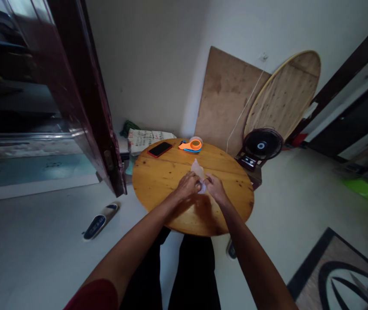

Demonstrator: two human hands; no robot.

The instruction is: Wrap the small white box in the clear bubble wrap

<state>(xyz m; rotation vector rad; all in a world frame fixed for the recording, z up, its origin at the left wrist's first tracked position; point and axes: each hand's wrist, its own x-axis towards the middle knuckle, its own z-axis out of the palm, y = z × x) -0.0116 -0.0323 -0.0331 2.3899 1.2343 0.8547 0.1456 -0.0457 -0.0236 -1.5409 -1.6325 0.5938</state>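
A small, whitish, thin folded sheet (197,168) with a pointed top lies on the round wooden table (151,181); I cannot tell if it is paper or plastic. My left hand (188,185) has its fingers curled onto the sheet's left side. On the right side, my right hand (214,187) grips the sheet's edge between thumb and fingers. Both hands partly cover its lower half. Beyond them, near the far edge, sits an orange and blue tape dispenser (190,146), with a red-edged phone (160,149) to its left.
A black fan (261,145) stands just right of the table. Against the wall lean a brown board (222,94) and a round wooden tabletop (287,90). A printed sack (149,138) is behind the table at left. Slippers (100,221) lie on the floor near a dark door (90,107).
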